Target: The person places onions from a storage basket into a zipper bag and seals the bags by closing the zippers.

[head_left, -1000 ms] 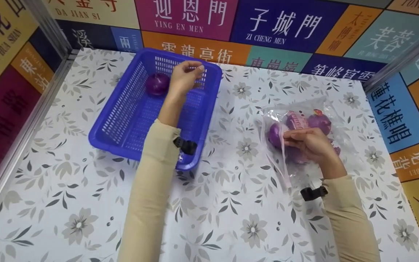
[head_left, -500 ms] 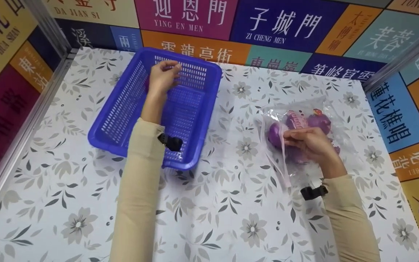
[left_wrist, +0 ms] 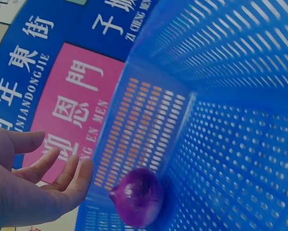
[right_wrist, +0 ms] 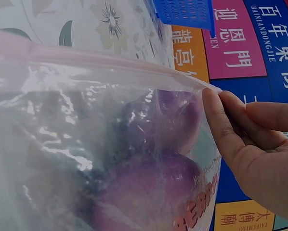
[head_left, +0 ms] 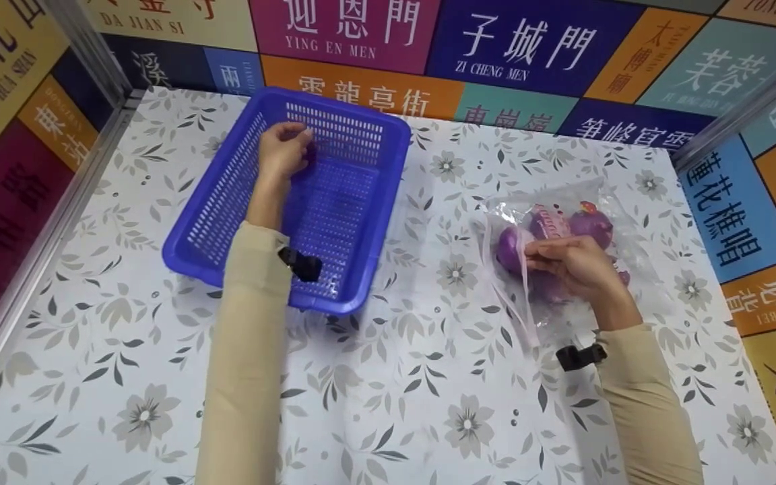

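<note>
My left hand (head_left: pixel 283 153) is over the far left part of the blue plastic basket (head_left: pixel 396 172), its fingers loosely bent and holding nothing. Below the fingers, a purple onion (left_wrist: pixel 138 197) rests in the basket by the end wall; the head view shows it mostly covered by the hand. On the right, my right hand (head_left: pixel 582 268) pinches the edge of a clear zip bag (head_left: pixel 566 330) near its opening, between fingertips and thumb. Several purple onions (head_left: pixel 591 229) lie inside the bag, some seen hazily through its printed film (right_wrist: pixel 52 144).
A table with a white floral cover (head_left: pixel 415 377) carries the basket on the left and the bag on the right. Coloured panels (head_left: pixel 347 34) with lettering enclose the back and both sides. The basket stands close to the back panel.
My left hand has moved left across the basket to over the onion, which it now largely hides in the head view. The right hand and the bag have stayed put.
</note>
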A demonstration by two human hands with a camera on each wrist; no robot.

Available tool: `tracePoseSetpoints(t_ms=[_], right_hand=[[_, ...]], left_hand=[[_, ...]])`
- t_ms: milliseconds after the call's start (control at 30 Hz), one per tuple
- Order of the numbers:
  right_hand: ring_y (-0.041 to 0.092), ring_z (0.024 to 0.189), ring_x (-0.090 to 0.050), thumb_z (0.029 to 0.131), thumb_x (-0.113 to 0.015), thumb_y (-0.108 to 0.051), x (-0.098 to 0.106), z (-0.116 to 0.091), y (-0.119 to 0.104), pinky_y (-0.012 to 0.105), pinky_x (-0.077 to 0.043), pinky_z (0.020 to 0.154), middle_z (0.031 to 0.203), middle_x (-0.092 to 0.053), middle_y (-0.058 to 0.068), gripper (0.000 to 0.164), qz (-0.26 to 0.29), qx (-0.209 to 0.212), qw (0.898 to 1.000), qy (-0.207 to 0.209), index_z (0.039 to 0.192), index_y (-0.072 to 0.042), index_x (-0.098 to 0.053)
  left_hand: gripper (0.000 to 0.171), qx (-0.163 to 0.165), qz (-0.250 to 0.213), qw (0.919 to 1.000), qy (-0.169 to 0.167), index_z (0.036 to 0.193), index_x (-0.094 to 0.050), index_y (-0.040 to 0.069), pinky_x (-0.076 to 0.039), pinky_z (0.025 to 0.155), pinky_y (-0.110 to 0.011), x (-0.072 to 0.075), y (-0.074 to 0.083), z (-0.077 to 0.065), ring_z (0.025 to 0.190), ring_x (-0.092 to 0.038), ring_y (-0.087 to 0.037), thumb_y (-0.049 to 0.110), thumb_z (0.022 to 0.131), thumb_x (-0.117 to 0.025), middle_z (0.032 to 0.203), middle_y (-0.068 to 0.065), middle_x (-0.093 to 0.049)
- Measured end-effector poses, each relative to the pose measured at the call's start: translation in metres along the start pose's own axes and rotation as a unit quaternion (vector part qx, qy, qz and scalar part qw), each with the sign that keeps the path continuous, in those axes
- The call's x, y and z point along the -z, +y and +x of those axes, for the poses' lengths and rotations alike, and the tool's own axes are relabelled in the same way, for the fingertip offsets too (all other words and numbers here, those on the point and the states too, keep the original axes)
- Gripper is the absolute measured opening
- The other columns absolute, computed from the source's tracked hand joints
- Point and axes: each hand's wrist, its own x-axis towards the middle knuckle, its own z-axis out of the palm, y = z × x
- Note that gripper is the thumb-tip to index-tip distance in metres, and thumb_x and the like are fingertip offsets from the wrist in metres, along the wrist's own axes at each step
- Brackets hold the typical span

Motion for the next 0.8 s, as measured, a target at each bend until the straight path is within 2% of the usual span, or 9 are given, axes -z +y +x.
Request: tracePoseSetpoints(t_ms=[200,433,633,800], right_hand=[[0.028,0.082,-0.065,0.089,-0.039,0.015,0.0,0.0,0.0,0.039,-0.049,0.084,0.089,-0.066,0.02,0.023,0.005,0.0,1.0,-0.005,0.098,0.017,-0.06],[0.028,0.082,-0.065,0.09,-0.039,0.014,0.002,-0.001,-0.002,0.04,-0.048,0.084,0.09,-0.066,0.02,0.022,-0.006,-0.001,1.0,-0.001,0.1,0.018,-0.059],[0.028,0.082,-0.065,0.09,-0.039,0.013,0.002,-0.001,-0.002,0.039,-0.049,0.084,0.09,-0.066,0.02,0.023,-0.009,-0.001,1.0,0.001,0.099,0.018,-0.06],[0.027,0.079,-0.065,0.089,-0.039,0.015,0.002,-0.002,-0.002,0.038,-0.05,0.081,0.086,-0.067,0.019,0.023,0.0,0.004,1.0,0.004,0.095,0.018,-0.062]], left_hand=[[0.017,0.011,0.005,0.9999,0.006,0.104,-0.056,0.002,-0.046,0.054,-0.02,0.007,-0.009,0.008,0.068,-0.048,-0.01,0.009,0.088,-0.058,0.083,-0.001,-0.049],[0.027,0.017,0.019,0.9996,0.009,0.114,-0.054,-0.001,-0.045,0.051,-0.018,0.016,-0.021,0.016,0.083,-0.051,-0.015,0.006,0.088,-0.057,0.102,-0.007,-0.052],[0.027,0.013,0.011,0.9998,0.003,0.113,-0.053,-0.001,-0.047,0.052,-0.017,0.021,-0.026,0.021,0.096,-0.052,-0.022,0.003,0.087,-0.057,0.098,-0.006,-0.05],[0.034,-0.003,0.055,0.9985,0.0,0.12,-0.052,-0.002,-0.047,0.059,-0.021,0.026,-0.028,0.024,0.095,-0.051,-0.019,0.005,0.087,-0.058,0.107,-0.01,-0.052]])
